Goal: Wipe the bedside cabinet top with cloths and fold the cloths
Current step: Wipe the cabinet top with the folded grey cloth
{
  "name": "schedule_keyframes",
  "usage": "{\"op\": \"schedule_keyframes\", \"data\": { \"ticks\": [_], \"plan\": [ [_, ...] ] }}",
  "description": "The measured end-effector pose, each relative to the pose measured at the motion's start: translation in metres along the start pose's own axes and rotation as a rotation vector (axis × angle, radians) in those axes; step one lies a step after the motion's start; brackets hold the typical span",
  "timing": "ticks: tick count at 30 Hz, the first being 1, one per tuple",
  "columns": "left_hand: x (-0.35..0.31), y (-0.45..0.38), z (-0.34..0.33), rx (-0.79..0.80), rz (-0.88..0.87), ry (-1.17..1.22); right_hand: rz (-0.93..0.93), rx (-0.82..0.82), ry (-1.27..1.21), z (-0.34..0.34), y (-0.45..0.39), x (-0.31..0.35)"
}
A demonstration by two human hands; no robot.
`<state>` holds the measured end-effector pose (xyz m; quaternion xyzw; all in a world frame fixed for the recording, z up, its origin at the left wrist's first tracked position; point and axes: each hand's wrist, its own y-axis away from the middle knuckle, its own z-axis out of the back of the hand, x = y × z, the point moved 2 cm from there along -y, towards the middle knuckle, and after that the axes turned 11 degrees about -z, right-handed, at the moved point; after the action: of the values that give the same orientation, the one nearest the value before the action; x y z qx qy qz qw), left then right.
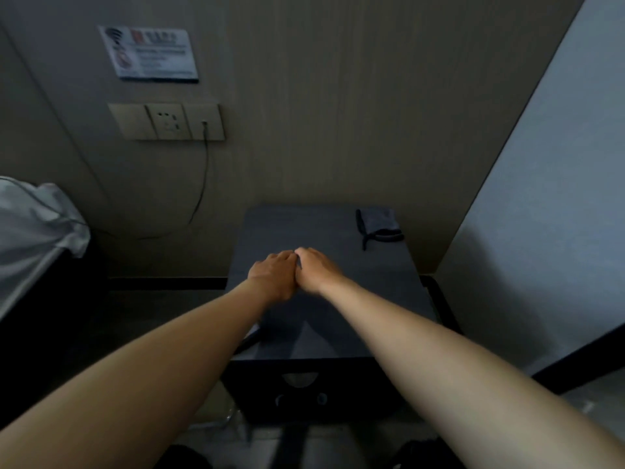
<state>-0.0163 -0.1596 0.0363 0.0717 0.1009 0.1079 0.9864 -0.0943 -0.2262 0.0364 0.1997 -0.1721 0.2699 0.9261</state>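
A single head-worn wide-angle view looks forward and steeply down from above the near edge of the bedside cabinet (pixel 324 319), facing the far wall (pixel 338 113). The cabinet sits centre frame, close below; straight lines bow toward the edges of the frame.

One wall notice (pixel 148 54) is mounted above the socket panel (pixel 167 121). It bears a Wi-Fi symbol and a red prohibition circle; its printed lines are too blurred to read. No other markings legible.
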Motion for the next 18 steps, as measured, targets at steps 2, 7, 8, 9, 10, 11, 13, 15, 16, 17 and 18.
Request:
{"op": "schedule_keyframes", "data": {
  "ticks": [2,7,8,9,10,11,13,15,16,17,18],
  "plan": [
    [0.015,0.025,-0.004,0.025,0.034,0.012,0.031,0.060,-0.007,-0.018,0.013,0.018],
    [0.051,0.081,-0.029,0.026,0.142,0.105,0.088,0.155,-0.001,-0.059,0.040,0.051],
    [0.058,0.090,-0.037,0.000,0.176,0.137,0.095,0.173,0.010,-0.067,0.045,0.055],
    [0.065,0.099,-0.044,-0.025,0.201,0.172,0.103,0.186,0.023,-0.074,0.050,0.058],
    [0.070,0.107,-0.052,-0.036,0.203,0.207,0.108,0.198,0.034,-0.080,0.055,0.060],
    [0.073,0.115,-0.060,-0.035,0.180,0.231,0.114,0.207,0.043,-0.086,0.059,0.061],
    [0.078,0.126,-0.074,-0.038,0.110,0.245,0.149,0.213,0.072,-0.098,0.063,0.062],
    [0.079,0.131,-0.083,-0.075,0.069,0.263,0.186,0.226,0.111,-0.108,0.065,0.060],
    [0.079,0.132,-0.085,-0.090,0.066,0.279,0.203,0.222,0.141,-0.111,0.066,0.059],
    [0.076,0.133,-0.085,-0.114,0.064,0.300,0.229,0.189,0.181,-0.113,0.066,0.058],
    [0.074,0.133,-0.084,-0.149,0.064,0.324,0.269,0.126,0.227,-0.113,0.065,0.058]
  ]
}}
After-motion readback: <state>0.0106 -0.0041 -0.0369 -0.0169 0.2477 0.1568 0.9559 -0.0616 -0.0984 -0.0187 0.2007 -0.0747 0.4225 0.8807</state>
